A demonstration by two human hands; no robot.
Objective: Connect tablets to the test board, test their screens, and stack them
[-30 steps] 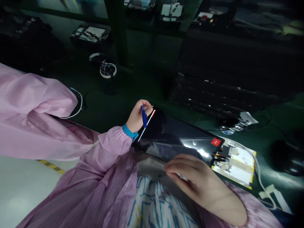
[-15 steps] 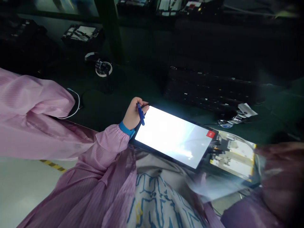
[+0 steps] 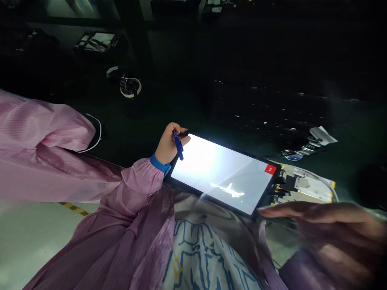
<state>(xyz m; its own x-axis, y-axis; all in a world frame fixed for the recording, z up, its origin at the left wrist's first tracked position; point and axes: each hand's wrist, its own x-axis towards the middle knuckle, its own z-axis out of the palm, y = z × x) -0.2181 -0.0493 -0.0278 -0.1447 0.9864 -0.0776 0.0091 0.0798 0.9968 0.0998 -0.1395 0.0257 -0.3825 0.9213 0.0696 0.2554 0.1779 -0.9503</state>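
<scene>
A flat display screen (image 3: 217,173), lit white with a red mark (image 3: 270,169) in its right corner, lies tilted in front of my body. My left hand (image 3: 168,146) grips its upper left corner, thumb over the front face. Tucked in the same fingers is a blue pen (image 3: 178,146). My right hand (image 3: 329,225) is at the lower right, blurred, with a finger stretched out by the screen's lower right corner; whether it touches cannot be made out. Nothing shows in that hand. Circuit boards and white parts (image 3: 311,185) join the screen's right side.
Beyond the screen lies a dark keyboard-like shape (image 3: 260,117). A metal part with a white tag (image 3: 323,135) sits to its right. A ring-shaped object (image 3: 130,88), a white cable (image 3: 98,133) and a black box (image 3: 96,41) are at the left, near a pink sleeve (image 3: 63,125).
My right hand has come inward from the right edge towards the screen's lower right corner. A translucent blur below the boards is gone. My left hand keeps its hold.
</scene>
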